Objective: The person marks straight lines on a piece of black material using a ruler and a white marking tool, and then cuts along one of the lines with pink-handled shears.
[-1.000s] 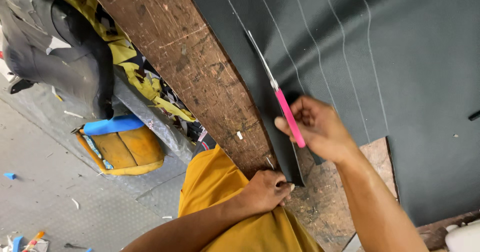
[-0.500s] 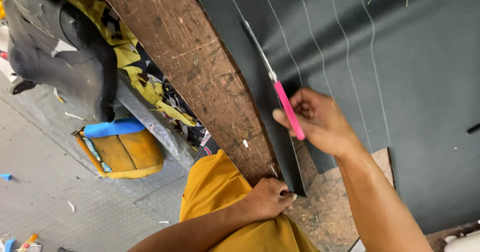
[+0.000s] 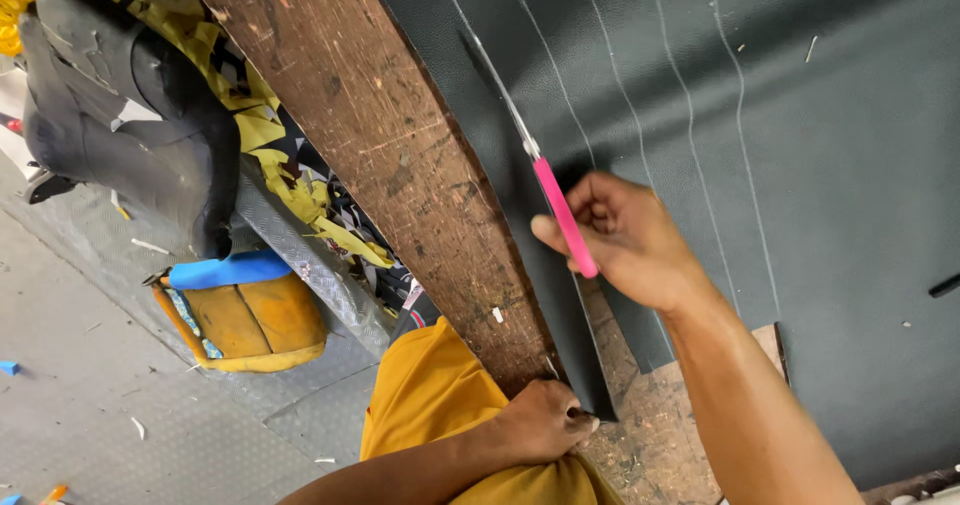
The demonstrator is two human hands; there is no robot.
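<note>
Lying flat on a scarred brown wooden workbench (image 3: 390,165), a dark green-black grained vinyl sheet (image 3: 830,165) is marked with pale chalk lines (image 3: 690,135). Pink-handled steel scissors (image 3: 545,180) are gripped firmly in the right hand (image 3: 625,240), blades laid into the sheet beside the first chalk line, near the bench edge. A narrow cut strip (image 3: 560,305) is pinched at its near end by the left hand (image 3: 545,423), fingers closed on it, apparently for tension. Below the bench are recorded an orange-and-blue padded cushion (image 3: 240,310), a black moulded seat cover (image 3: 130,135) and yellow-black fabric scraps (image 3: 280,165).
</note>
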